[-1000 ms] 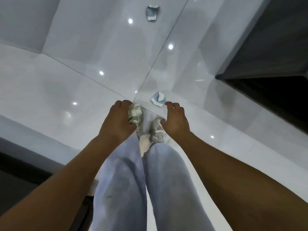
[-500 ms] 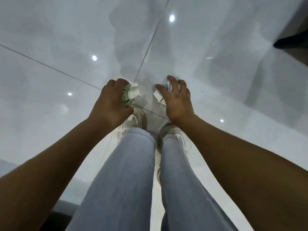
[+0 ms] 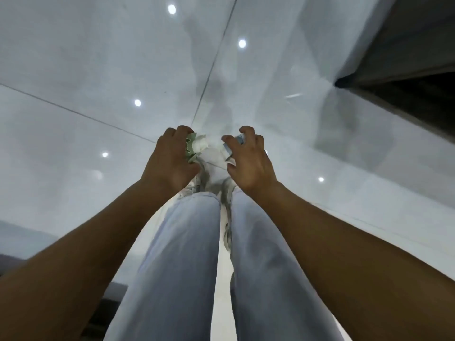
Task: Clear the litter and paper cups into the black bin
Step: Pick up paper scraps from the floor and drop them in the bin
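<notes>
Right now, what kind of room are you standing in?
Probably an indoor room or hallway: a glossy white tiled floor mirrors round ceiling lights, and a dark wall or doorway edge stands at the right. Which room exactly, I cannot tell.

Dim, soft and motion-blurred; ceiling-light glare spots on glossy floor; wide-angle edges bend

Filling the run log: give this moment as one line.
left hand: grips green-white crumpled paper | right hand: grips blue-white crumpled paper | bin: not in view
</notes>
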The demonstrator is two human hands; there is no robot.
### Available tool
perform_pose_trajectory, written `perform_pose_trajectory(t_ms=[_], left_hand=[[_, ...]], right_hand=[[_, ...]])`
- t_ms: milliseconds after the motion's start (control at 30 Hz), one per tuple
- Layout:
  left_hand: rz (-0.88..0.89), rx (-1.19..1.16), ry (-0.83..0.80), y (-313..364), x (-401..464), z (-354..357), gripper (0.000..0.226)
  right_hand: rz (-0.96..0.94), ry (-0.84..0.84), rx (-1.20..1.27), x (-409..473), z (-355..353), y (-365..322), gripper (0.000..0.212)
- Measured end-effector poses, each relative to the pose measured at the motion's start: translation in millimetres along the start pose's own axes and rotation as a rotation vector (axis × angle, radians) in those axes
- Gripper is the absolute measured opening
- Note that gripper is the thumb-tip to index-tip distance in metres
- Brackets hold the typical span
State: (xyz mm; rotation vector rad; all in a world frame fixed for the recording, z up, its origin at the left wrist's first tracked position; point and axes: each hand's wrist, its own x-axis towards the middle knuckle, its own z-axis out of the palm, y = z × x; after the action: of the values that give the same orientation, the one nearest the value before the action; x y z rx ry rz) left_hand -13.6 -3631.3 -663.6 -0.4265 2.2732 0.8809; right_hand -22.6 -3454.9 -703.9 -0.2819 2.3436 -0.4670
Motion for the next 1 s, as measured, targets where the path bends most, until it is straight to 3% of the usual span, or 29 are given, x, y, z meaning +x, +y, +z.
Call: perform_pose_trajectory(t_ms=[267,433,733,1000], left_hand=[[0.106,0.089,-0.037,147.7,-124.1,-107.7,0.055],[0.257,0.199,-0.087,223.4,-188.8,-152.1,0.054],[0.575,0.498,-0.208,292.3,-302.9,-158.4,0.063],[0.807,0.713,-0.388,360.5,-407.0,-72.7,0.063]], right_hand=[[0.172,0.113,0.155,-160.0,-177.0,-75.4,0.054],[0.337,0.254,0.252,-245.7,-242.7,-108.2,0.057],[0.673,0.482,0.581,-398.9,-247.2,-136.4,0.061],[0.961,0.668,0.803,-544.0,-207.2,-96.3,0.061]])
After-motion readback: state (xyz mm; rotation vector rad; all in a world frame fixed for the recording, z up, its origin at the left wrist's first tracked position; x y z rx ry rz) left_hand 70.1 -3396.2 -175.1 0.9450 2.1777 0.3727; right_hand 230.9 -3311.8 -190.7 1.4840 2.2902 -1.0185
